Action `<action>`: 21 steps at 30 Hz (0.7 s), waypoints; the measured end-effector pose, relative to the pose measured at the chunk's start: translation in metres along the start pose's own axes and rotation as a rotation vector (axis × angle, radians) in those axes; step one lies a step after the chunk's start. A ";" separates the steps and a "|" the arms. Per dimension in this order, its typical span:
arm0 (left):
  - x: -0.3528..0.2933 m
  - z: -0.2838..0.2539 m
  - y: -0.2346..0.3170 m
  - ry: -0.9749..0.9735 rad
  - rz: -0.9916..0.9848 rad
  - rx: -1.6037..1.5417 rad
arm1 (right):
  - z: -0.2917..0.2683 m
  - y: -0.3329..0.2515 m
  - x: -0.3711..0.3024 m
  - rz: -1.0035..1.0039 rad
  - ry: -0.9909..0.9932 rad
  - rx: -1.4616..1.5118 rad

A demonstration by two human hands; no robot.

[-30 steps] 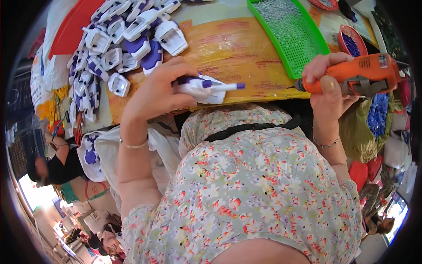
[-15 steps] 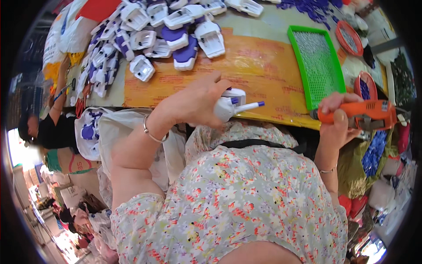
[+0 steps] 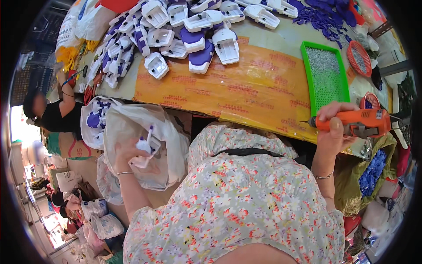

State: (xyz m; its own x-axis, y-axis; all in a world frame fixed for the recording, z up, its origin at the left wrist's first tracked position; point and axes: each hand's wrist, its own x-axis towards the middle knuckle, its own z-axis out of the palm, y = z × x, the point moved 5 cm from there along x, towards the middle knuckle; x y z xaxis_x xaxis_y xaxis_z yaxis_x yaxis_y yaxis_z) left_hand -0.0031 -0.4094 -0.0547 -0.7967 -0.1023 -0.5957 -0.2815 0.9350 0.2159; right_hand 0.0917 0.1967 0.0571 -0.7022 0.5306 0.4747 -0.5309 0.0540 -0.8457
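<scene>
My left hand (image 3: 126, 155), down at the left below the table edge, is closed around a white plastic part (image 3: 147, 148) with a purple-tipped stem. Hand and part are at the mouth of a white plastic bag (image 3: 169, 165); the fingers are partly blurred. My right hand (image 3: 332, 125), at the table's right front edge, grips an orange electric screwdriver (image 3: 367, 119). Its thin bit points left, over the table edge, touching no part. On the table's far left lies a heap of white and purple plastic shells (image 3: 226, 46), several showing their hollow insides.
A green tray (image 3: 327, 81) of small metal pieces stands at the right. Beyond it are red baskets (image 3: 359, 58) and a pile of purple pieces (image 3: 323, 20). Orange-brown sheeting (image 3: 259, 88) covers the table's front. At the far left, another person (image 3: 57, 105) works at the table.
My left hand has moved left and down from above my lap to the white bag, carrying the white plastic part. My right hand still holds the screwdriver, nearly unmoved.
</scene>
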 end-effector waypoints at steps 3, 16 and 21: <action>0.008 0.006 0.037 -0.177 0.192 0.043 | 0.003 0.002 -0.001 0.026 0.019 -0.027; 0.127 -0.102 0.248 0.847 0.641 -0.540 | 0.006 -0.008 -0.013 0.012 0.062 -0.016; 0.139 -0.073 0.265 0.872 0.588 -0.434 | 0.001 -0.005 -0.012 0.076 0.143 -0.034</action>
State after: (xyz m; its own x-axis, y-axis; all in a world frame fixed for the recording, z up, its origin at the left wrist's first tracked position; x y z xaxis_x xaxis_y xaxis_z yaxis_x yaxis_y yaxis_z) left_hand -0.2272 -0.2006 -0.0237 -0.9191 -0.0464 0.3913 0.2329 0.7370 0.6344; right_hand 0.1024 0.1893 0.0559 -0.6638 0.6491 0.3715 -0.4606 0.0364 -0.8868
